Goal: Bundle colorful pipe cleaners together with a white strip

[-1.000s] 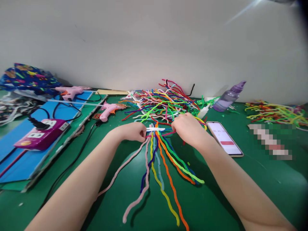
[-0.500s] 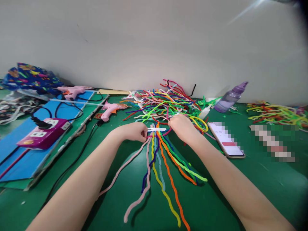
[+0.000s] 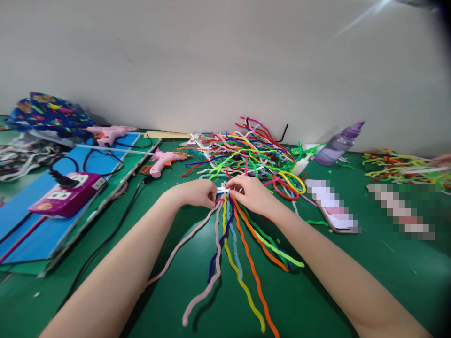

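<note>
A fan of fuzzy pipe cleaners spreads towards me on the green table, among them a pink one (image 3: 217,253), a yellow one (image 3: 243,287), an orange one (image 3: 251,263) and a light green one (image 3: 282,253). White strips (image 3: 221,189) lie across their gathered top. My left hand (image 3: 200,193) is closed at the left end of that top, gripping the pipe cleaners there. Bent over the right end is my right hand (image 3: 252,191), thumb and fingers pinching at the bundle. Its fingertips partly hide what they grip.
Behind lies a heap of mixed pipe cleaners (image 3: 243,148). Pink glue guns (image 3: 165,160) and a purple power strip (image 3: 68,193) are at left. A small white bottle (image 3: 302,165), purple bottle (image 3: 334,146) and phone (image 3: 331,206) stand right. Another person's hand (image 3: 442,160) shows at far right.
My right hand has moved left and slightly down onto the bundle, its fingers now over the white strips' right end. My left hand stays put. Another person's hand has appeared at far right.
</note>
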Demonstrator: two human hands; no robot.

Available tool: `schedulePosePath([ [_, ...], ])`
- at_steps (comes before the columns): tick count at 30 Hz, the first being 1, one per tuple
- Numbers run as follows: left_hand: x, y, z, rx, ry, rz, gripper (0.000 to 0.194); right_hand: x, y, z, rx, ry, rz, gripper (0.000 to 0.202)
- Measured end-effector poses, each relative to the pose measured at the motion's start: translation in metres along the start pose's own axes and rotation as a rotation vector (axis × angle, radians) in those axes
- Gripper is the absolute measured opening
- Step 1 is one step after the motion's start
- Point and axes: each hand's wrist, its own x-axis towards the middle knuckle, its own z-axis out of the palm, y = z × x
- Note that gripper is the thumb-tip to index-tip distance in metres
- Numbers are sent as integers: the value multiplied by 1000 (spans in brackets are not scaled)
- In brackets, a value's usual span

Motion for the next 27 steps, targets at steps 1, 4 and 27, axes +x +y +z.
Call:
schedulePosePath([
  [1,0,0,0,-1,0,-3,14,0,2,6,65,17,18,18],
  [4,-1,2,-1,4,1,-5,14,0,13,21,223,47,59,20],
  [27,-11,14,-12,86,234,48,25,0,31,44,244,21,-44,13],
])
